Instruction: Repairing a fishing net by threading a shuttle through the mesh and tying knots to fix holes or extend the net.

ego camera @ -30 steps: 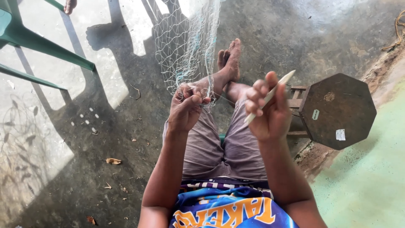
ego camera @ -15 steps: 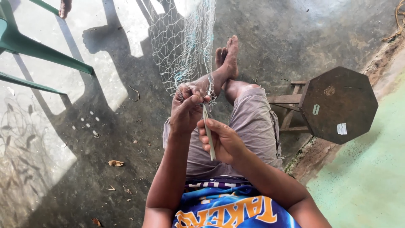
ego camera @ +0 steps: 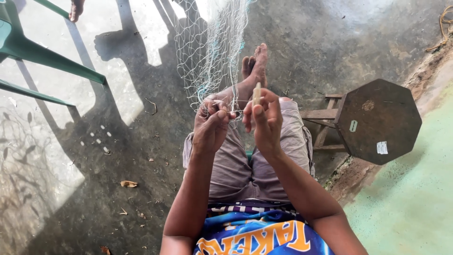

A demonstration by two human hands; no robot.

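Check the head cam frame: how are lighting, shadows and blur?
Head view: hard sunlight blows out the concrete floor at left; sharp dark shadows of chair legs and the person fall across it. Fishing net washes out against the glare up top. Left hand, right hand and netting needle are shaded, reasonably sharp. Wide-angle bending at the edges.

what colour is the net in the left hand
Pale whitish mesh net with some teal strands, head view.

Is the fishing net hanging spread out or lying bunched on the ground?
Hanging spread. The fishing net drapes open-meshed from above the frame down to the left hand, which gathers its lower edge, clear of the concrete floor.
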